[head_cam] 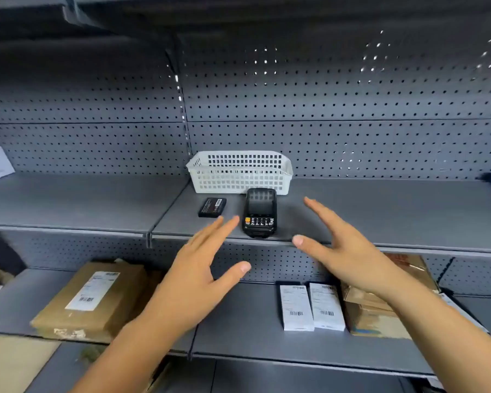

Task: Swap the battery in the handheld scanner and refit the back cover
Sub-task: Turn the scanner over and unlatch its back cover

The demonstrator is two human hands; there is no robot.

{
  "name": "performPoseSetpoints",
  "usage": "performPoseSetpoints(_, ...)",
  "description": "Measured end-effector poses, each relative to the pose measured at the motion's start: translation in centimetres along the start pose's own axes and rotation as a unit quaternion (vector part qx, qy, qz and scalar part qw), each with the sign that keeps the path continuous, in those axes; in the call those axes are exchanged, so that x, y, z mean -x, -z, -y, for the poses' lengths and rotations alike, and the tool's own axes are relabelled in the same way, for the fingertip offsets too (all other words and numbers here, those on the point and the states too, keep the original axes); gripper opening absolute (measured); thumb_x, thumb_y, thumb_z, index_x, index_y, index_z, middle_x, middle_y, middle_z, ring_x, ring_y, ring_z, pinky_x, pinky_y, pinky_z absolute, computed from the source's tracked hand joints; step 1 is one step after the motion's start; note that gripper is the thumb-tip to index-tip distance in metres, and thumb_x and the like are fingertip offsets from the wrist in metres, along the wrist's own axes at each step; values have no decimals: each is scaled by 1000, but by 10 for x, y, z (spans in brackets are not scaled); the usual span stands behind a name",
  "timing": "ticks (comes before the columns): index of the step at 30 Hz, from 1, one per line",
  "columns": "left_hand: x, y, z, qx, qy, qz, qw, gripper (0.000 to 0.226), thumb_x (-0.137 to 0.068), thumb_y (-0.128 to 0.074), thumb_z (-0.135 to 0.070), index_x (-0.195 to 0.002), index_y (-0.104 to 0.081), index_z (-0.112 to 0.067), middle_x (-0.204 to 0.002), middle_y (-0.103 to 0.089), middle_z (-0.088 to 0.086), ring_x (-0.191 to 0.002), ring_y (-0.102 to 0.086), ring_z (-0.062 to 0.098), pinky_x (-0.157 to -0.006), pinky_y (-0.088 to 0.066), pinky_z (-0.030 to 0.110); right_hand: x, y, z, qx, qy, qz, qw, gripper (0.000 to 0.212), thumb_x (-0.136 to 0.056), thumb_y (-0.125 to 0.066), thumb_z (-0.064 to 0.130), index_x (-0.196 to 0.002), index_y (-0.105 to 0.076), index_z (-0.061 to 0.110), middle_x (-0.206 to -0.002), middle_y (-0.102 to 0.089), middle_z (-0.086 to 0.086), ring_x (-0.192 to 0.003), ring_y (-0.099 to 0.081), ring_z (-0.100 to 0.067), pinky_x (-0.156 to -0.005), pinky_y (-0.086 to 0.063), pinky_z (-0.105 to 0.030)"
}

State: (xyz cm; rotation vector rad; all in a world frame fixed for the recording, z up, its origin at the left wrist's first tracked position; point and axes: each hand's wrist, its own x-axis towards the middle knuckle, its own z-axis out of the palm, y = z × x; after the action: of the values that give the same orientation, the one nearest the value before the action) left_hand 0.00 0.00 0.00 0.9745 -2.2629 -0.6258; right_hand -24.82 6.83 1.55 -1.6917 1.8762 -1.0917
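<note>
Both forearms are seen nearest the camera, bare, reaching up and forward. Left hand [194, 275] is spread wide with fingers extended and thumb out; nothing is held. Right hand [342, 248] is likewise fully spread, palm turned inward, with nothing in its grasp. Neither hand is touching any object.

Between and just beyond the fingertips, the handheld scanner [259, 212] is found lying face up on the upper shelf [380, 214], near the front edge. It is a black, rounded-cornered unit with a dark screen and a keypad with an orange key. Its back is not visible. A flat black rectangular battery [212, 207] is lying just to its left, apart from it.

Directly behind the scanner, a white plastic basket [238, 173] with lattice walls is noted; no contents can be made out through them. Grey perforated metal panelling [323, 109] is seen behind.

On the lower shelf [247, 330], a brown parcel [94, 296] with a white label, two white labelled packets [312, 306] side by side, and cardboard boxes [374, 313] are recorded.
</note>
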Motion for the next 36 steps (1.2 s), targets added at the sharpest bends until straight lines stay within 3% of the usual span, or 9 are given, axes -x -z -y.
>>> performPoseSetpoints(4, -33, -9, 14, 0, 1, 19, 1000, 67, -88, -60, -54, -142, -21, -62, -155, -22, -32, -128, -49, 25, -103, -44, 45, -55, -9, -7, 17, -9, -2, 1000, 75, -86, -60, 48, -150, -24, 33, -155, -30, 15, -141, -26, 0, -106, -24, -19)
performPoseSetpoints(8, -64, -18, 31, 11, -30, 18, 999, 68, -86, -60, -55, -140, -20, -65, -153, -17, -37, -140, -30, 2, -111, -36, 38, -109, -21, -18, 41, -36, -1, 998, 79, -85, -57, 54, -150, -25, 24, -156, -34, 6, -139, -37, -13, -110, -33, -30)
performPoseSetpoints(11, -80, -20, 41, -20, -25, 32, 999, 72, -86, -57, -60, -139, -9, -69, -157, -8, -32, -144, -22, 4, -114, -31, 35, -135, -29, -25, 36, -57, 8, 998, 73, -86, -55, 55, -148, -33, 23, -151, -41, 5, -138, -39, -12, -114, -34, -36)
performPoseSetpoints(15, -93, -27, 51, -89, -36, 33, 995, 73, -90, -45, -64, -145, 1, -59, -160, -1, -23, -146, -9, 6, -111, -10, 20, -148, -33, -39, 45, -59, 26, 997, 56, -87, -57, 49, -139, -46, 31, -138, -52, 19, -128, -49, -2, -109, -35, -25)
performPoseSetpoints(20, -107, -38, 61, -143, -38, 70, 986, 67, -82, -44, -66, -141, -47, -33, -130, -65, -11, -125, -54, 11, -97, -30, 25, -154, -29, -49, 29, -50, 40, 998, 50, -86, -62, 44, -134, -49, 37, -126, -56, 27, -121, -48, 11, -110, -34, -23)
performPoseSetpoints(25, -105, -45, 69, -126, -54, 46, 989, 64, -88, -40, -68, -141, -47, -33, -134, -63, -10, -126, -48, 8, -98, -31, 27, -161, -30, -61, 32, -41, 64, 997, 66, -78, -55, 64, -139, -38, 46, -137, -54, 23, -135, -40, 0, -116, -28, -42)
performPoseSetpoints(28, -108, -46, 68, -104, -47, 38, 993, 65, -82, -50, -67, -140, -49, -35, -145, -51, -8, -125, -45, 6, -99, -28, 24, -163, -29, -65, 16, -54, 63, 996, 69, -74, -58, 64, -138, -38, 48, -135, -55, 19, -133, -42, -1, -115, -31, -40)
performPoseSetpoints(32, -106, -45, 57, -68, -58, 39, 995, 63, -83, -44, -75, -135, -53, -39, -139, -57, -14, -124, -47, -2, -100, -30, 15, -158, -20, -54, -157, -71, 51, 984, 61, -74, -69, 44, -132, -54, 33, -130, -63, 11, -126, -53, -5, -112, -36, -32)
performPoseSetpoints(36, -98, -42, 34, 75, 12, 24, 997, 67, -64, -58, -79, -127, -36, -71, -127, -47, -50, -121, -39, -25, -92, -31, -4, -151, -9, -42, -373, -46, 50, 925, 47, -81, -54, 14, -127, -60, 18, -134, -61, -12, -128, -54, -26, -112, -37, -36)
